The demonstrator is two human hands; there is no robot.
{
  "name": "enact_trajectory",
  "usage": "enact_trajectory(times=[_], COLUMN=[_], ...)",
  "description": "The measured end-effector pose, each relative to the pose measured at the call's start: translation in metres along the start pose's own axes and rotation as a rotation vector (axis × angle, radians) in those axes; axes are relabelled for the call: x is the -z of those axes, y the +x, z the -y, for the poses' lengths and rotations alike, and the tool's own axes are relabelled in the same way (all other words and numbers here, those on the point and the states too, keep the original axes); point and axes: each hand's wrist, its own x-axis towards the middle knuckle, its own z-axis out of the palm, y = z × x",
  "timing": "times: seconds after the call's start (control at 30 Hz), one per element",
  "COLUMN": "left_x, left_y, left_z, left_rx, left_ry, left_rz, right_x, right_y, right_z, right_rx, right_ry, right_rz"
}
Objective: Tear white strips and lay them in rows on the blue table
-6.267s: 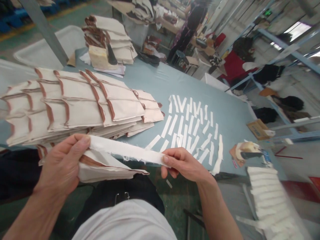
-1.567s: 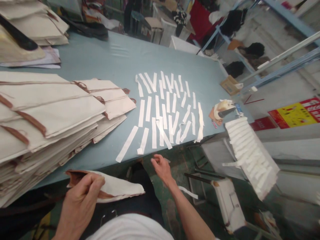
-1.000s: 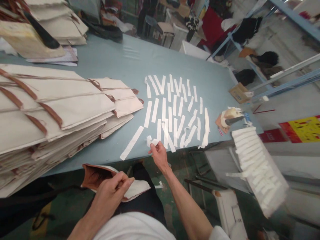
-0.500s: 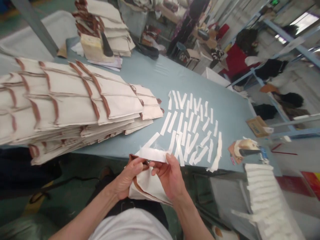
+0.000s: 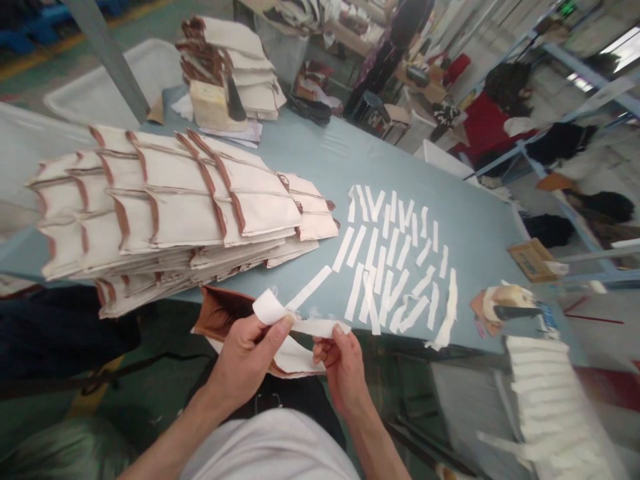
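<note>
A white strip (image 5: 315,327) is stretched between my two hands in front of the table edge. My left hand (image 5: 253,350) pinches it between thumb and fingers, and its free end curls up to the left. At the strip's right end, my right hand (image 5: 340,357) holds it with thumb and forefinger, the other fingers curled. Beneath the hands is a cream fabric piece with a brown lining (image 5: 223,312), its brown side gaping open at the left. Many short white strips (image 5: 373,250) lie spread on the blue table (image 5: 315,150) beyond my hands.
Stacked cream pieces with brown edges (image 5: 185,220) cover the table's left side. Behind them are another stack (image 5: 245,50) and a yellowish block (image 5: 215,105). A cardboard box (image 5: 530,259) and a tape roll (image 5: 505,300) sit at the right. A person stands in the background.
My left hand has moved from the brown edge onto the strip, whose left end now curls up. The brown lining has opened out to the left. The view has shifted slightly.
</note>
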Motion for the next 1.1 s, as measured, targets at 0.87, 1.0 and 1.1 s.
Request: enact_trajectory(times=[0.87, 1.0, 1.1], left_x=[0.017, 0.015, 0.016], left_y=[-0.022, -0.023, -0.022], left_z=[-0.025, -0.024, -0.021], left_rx=[-0.225, -0.153, -0.184], left_ry=[0.611, 0.551, 0.571], left_rz=[0.140, 0.172, 0.164], right_x=[-0.104, -0.105, -0.106], right_y=[0.002, 0.003, 0.003], right_z=[0.080, 0.080, 0.078], right_rx=[0.406, 0.311, 0.267], right_ry=[-0.707, -0.634, -0.592], right_rz=[0.576, 0.576, 0.566])
